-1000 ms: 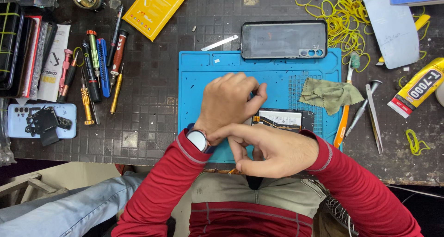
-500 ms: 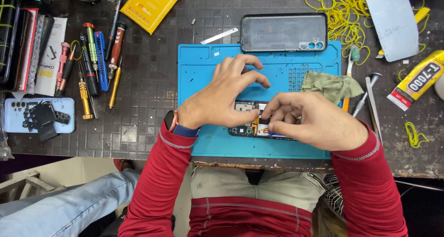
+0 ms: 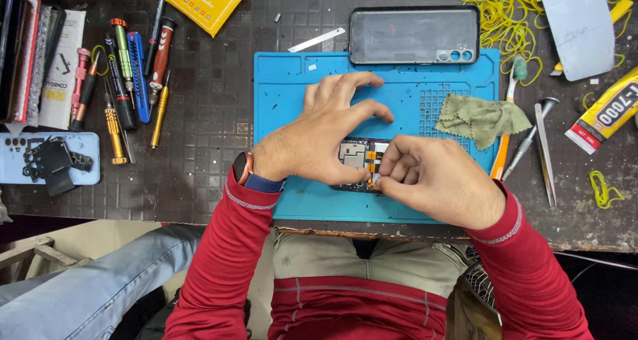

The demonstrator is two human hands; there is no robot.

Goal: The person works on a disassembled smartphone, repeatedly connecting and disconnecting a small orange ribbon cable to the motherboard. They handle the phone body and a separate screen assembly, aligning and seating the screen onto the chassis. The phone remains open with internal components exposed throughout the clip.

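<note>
Two hands meet low in the middle of the frame, over the near edge of the blue work mat (image 3: 292, 94). Your right hand (image 3: 442, 180) is curled, its fingertips (image 3: 389, 162) pinching at the opened phone body (image 3: 359, 155) that lies on the mat; what they grip is too small to tell. Your left hand (image 3: 319, 137) rests across the phone's left part, thumb down beside it and fingers spread loose on the mat, clasping nothing.

Just right of them lies a crumpled green cloth (image 3: 482, 117), with tweezers (image 3: 543, 151) beyond the mat's right edge. At the mat's far edge, upper centre, a dark phone back cover (image 3: 412, 34) lies flat. On the tabletop (image 3: 206, 114) at upper left sits a row of screwdrivers (image 3: 126, 68), and yellow rubber bands (image 3: 498, 8) tangle at upper right.
</note>
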